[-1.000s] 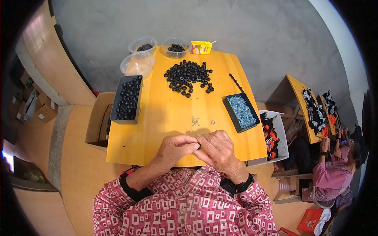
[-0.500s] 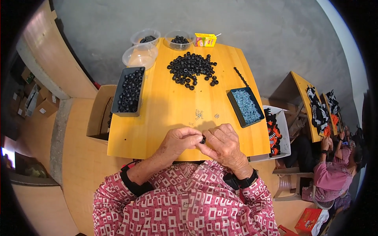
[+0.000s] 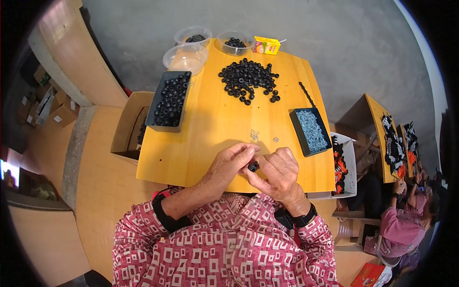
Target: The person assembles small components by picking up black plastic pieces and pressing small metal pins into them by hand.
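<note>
Close to the table's near edge, my right hand (image 3: 277, 174) pinches a small round black piece (image 3: 253, 166) between thumb and fingers. My left hand (image 3: 224, 166) is closed beside it, thumb against forefinger. Its fingertips are at the top of the black piece, and whatever they hold is too small or hidden to make out. Just beyond the hands lie a small group of tiny silvery pieces (image 3: 255, 136) and a smaller cluster (image 3: 276, 139). Farther back spreads a loose heap of black ring-like pieces (image 3: 246, 76).
A dark tray (image 3: 160, 126) of black pieces stands left on the table (image 3: 210, 115); another tray (image 3: 300, 138) with tiny bluish-silver parts stands right. Clear bowls (image 3: 186, 58) and a yellow drink carton (image 3: 266, 45) line the back. Boxes flank the table. Another person (image 3: 399, 225) sits far right.
The whole view has shifted, so the table appears farther right and higher. My left fingertips have moved up slightly off the black piece, which now shows more between my hands.
</note>
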The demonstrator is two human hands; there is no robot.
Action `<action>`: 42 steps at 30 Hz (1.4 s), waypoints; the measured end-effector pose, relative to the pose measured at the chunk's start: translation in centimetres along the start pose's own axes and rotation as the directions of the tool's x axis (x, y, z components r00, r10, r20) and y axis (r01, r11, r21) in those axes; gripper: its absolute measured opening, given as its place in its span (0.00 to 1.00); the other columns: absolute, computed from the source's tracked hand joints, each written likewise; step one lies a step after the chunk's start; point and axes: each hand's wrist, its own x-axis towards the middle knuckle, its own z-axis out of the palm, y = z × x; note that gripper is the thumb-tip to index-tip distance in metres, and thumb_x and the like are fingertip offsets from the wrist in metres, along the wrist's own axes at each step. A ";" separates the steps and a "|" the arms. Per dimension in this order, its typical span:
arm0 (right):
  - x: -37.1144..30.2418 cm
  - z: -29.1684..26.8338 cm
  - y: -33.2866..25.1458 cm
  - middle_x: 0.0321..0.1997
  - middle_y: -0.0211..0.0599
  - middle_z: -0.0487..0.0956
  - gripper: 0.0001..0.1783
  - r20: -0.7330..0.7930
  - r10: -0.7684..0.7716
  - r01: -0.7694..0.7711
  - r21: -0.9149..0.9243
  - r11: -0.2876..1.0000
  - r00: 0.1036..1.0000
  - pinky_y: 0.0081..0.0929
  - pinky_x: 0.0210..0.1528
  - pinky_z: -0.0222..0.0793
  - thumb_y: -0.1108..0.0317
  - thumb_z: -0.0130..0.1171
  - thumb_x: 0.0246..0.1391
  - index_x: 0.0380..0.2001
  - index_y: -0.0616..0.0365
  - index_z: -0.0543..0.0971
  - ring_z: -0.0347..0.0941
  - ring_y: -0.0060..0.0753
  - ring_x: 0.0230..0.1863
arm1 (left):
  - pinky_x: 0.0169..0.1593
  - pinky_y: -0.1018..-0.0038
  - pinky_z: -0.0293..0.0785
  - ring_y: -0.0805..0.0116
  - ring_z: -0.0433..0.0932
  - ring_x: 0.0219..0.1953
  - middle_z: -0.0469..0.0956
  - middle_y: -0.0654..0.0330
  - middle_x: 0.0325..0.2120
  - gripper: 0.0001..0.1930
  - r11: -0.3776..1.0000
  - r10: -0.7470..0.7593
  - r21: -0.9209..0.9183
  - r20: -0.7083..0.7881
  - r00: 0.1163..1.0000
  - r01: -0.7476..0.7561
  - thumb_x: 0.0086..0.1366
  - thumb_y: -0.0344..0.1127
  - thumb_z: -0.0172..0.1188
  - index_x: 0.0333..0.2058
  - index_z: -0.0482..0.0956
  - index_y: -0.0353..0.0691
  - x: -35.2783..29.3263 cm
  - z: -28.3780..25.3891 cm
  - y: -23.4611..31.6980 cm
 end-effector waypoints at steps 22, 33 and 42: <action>3.2 2.4 -1.1 0.26 0.37 0.76 0.15 -0.039 -0.031 0.032 0.023 0.999 0.999 0.30 0.28 0.61 0.70 0.69 0.36 0.30 0.63 0.79 0.69 0.34 0.24 | 0.57 0.73 0.65 0.70 0.72 0.48 0.74 0.58 0.43 0.28 0.963 0.179 -0.193 -0.072 0.981 -0.189 0.74 0.53 0.33 0.54 0.69 0.34 -0.5 0.2 1.6; 2.3 1.3 0.7 0.25 0.37 0.73 0.16 0.025 -0.009 0.009 -0.020 1.000 1.000 0.32 0.30 0.63 0.71 0.67 0.42 0.36 0.64 0.77 0.69 0.37 0.27 | 0.45 0.80 0.71 0.78 0.74 0.39 0.78 0.63 0.36 0.14 0.966 0.196 0.178 -0.018 0.981 -0.189 0.63 0.33 0.59 0.44 0.77 0.30 -0.3 -2.2 1.5; 2.2 0.8 0.8 0.30 0.39 0.75 0.19 0.176 0.073 -0.086 0.066 0.994 0.982 0.36 0.36 0.68 0.71 0.66 0.45 0.42 0.63 0.77 0.72 0.42 0.31 | 0.44 0.80 0.69 0.80 0.73 0.38 0.78 0.65 0.33 0.11 0.935 0.144 0.337 -0.066 0.987 -0.114 0.64 0.35 0.59 0.39 0.80 0.32 0.0 -2.7 1.6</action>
